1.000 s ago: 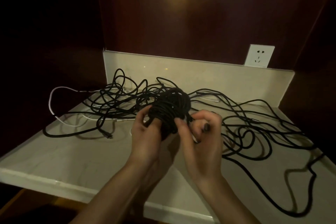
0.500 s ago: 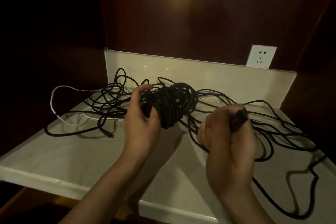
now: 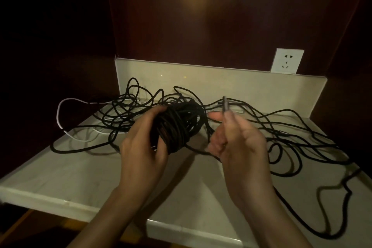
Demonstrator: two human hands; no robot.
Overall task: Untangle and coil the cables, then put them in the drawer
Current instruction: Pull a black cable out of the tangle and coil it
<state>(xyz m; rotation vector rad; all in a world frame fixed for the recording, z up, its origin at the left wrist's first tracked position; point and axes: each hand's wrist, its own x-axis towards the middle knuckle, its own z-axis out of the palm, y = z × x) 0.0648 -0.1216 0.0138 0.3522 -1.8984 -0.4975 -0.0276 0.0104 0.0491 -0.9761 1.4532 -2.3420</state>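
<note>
My left hand [image 3: 144, 143] grips a thick coil of black cable [image 3: 177, 127] held just above the pale countertop [image 3: 80, 169]. To its right, my right hand [image 3: 239, 143] pinches the cable's plug end [image 3: 225, 103], which sticks up above my fingers. Loose black cable [image 3: 302, 143] sprawls in tangled loops across the right and back of the counter. A white cable [image 3: 60, 106] lies at the back left, partly under the black loops. No drawer is in view.
A white wall socket [image 3: 286, 60] sits above the counter's low backsplash [image 3: 201, 76] at the right. Dark wood panels close in the back and sides. The counter's front edge [image 3: 60, 201] runs across the lower left, with a step in it near the middle.
My right hand has lifted and turned, so the plug end now points upward beside the coil. My left hand keeps its hold on the coil, tilted slightly.
</note>
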